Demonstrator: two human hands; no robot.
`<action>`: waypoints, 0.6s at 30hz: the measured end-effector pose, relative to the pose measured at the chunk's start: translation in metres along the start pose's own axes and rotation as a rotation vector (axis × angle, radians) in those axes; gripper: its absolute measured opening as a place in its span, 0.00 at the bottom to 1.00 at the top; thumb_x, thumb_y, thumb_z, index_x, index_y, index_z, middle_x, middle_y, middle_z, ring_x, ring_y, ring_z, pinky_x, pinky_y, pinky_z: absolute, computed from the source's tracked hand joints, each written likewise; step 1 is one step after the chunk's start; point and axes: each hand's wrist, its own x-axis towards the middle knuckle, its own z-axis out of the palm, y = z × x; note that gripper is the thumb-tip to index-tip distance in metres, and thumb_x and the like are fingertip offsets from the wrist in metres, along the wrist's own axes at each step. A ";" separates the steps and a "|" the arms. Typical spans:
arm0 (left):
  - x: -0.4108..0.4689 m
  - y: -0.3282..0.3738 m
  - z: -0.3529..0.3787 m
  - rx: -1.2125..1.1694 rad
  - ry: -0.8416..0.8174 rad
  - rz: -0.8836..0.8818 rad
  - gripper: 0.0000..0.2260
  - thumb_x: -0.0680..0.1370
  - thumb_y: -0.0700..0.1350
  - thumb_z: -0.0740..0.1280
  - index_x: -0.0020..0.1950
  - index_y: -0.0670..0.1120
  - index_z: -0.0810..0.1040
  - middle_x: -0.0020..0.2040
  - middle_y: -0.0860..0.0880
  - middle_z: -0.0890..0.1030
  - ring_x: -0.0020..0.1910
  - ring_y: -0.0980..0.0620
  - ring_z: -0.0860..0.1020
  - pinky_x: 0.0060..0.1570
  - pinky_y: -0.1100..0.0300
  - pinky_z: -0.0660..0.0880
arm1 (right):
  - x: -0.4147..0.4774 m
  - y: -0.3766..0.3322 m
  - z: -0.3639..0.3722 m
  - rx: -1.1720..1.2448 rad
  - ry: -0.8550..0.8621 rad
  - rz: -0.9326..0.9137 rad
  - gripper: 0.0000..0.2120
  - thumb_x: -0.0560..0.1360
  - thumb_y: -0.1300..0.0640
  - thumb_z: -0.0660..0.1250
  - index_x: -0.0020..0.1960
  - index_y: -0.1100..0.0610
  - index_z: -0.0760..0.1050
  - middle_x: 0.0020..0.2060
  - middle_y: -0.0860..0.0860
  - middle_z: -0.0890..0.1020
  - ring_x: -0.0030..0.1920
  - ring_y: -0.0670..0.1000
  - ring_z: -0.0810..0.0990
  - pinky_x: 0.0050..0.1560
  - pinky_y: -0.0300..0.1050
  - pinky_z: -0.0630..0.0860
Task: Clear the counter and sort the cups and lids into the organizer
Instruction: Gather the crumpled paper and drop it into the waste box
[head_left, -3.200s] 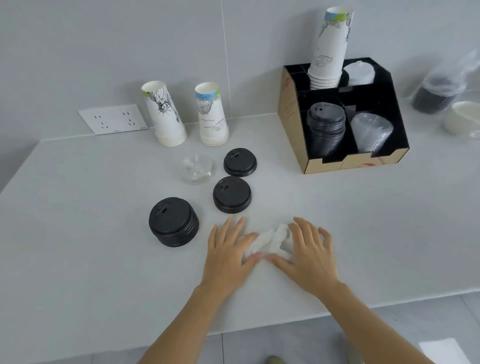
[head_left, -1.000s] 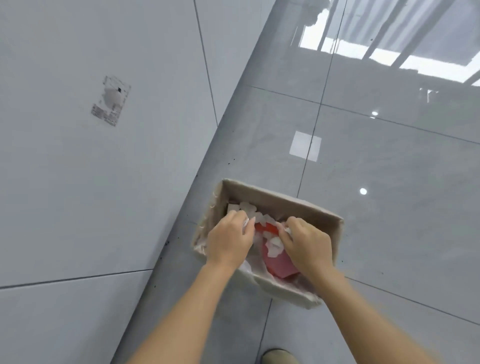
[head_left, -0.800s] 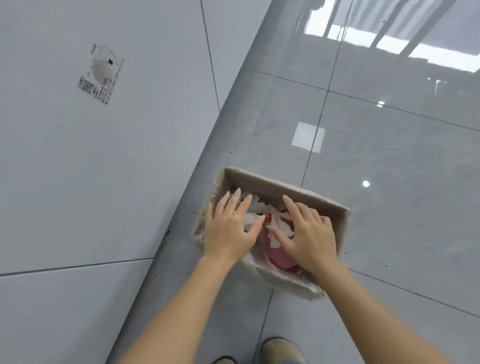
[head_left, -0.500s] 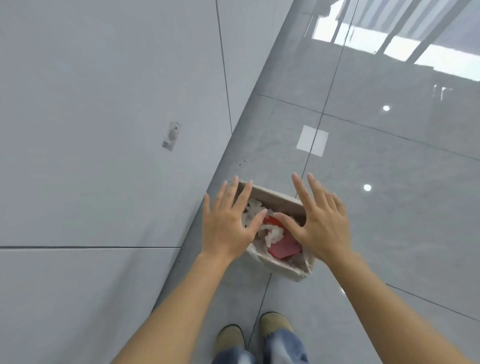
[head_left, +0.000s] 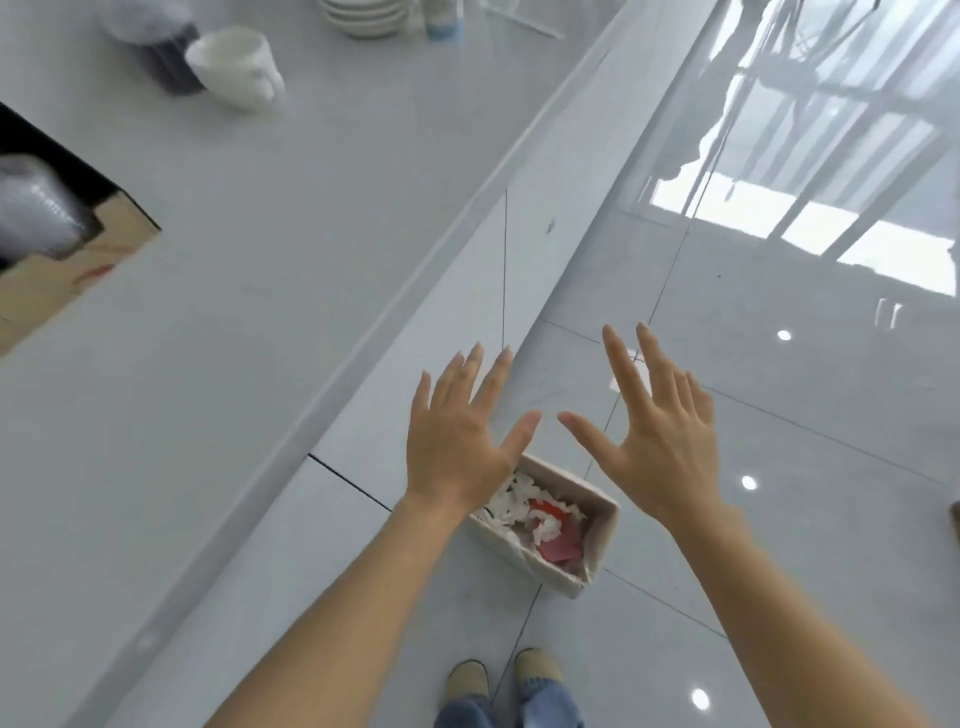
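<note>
Both our hands are empty, fingers spread wide: left hand (head_left: 457, 441) and right hand (head_left: 657, 441) hover palms-down above the floor, holding nothing, thumbs near but apart. Below them, on the floor by the cabinet front, sits a small box bin (head_left: 605, 519) w/ crumpled white paper and sth red inside. Task stuff is up on the counter (head_left: 249, 249) at left: only a corner of the organizer (head_left: 57, 275) shows at frame edge, w/ a blurred stack of clear lids (head_left: 36, 208) in its near slot. Cups not in view here. Our guess on handling: lids are light, thin, flexible plastic, a bit slippery, prob. best pinched at the rim; stacks gripped round the sides. Writing: red marks on the organizer's cardboard front, unreadable; no brand legible.
</note>
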 end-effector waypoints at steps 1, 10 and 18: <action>0.000 0.002 -0.009 -0.005 0.010 -0.013 0.31 0.75 0.65 0.50 0.75 0.53 0.58 0.75 0.46 0.63 0.75 0.47 0.59 0.72 0.46 0.50 | 0.003 -0.004 -0.007 0.000 0.012 -0.010 0.37 0.71 0.32 0.55 0.75 0.47 0.53 0.72 0.58 0.65 0.66 0.61 0.71 0.63 0.65 0.68; -0.023 -0.022 -0.110 0.008 0.216 -0.207 0.33 0.73 0.67 0.46 0.75 0.53 0.58 0.76 0.47 0.62 0.75 0.47 0.57 0.73 0.46 0.49 | 0.031 -0.073 -0.045 0.028 0.010 -0.199 0.38 0.71 0.30 0.51 0.75 0.46 0.50 0.74 0.59 0.63 0.69 0.61 0.68 0.66 0.66 0.63; -0.087 -0.094 -0.212 0.107 0.445 -0.449 0.31 0.75 0.65 0.48 0.75 0.53 0.57 0.76 0.48 0.61 0.75 0.49 0.56 0.73 0.48 0.48 | 0.047 -0.201 -0.049 0.155 0.014 -0.458 0.37 0.71 0.31 0.53 0.75 0.46 0.52 0.73 0.59 0.64 0.68 0.61 0.69 0.65 0.67 0.64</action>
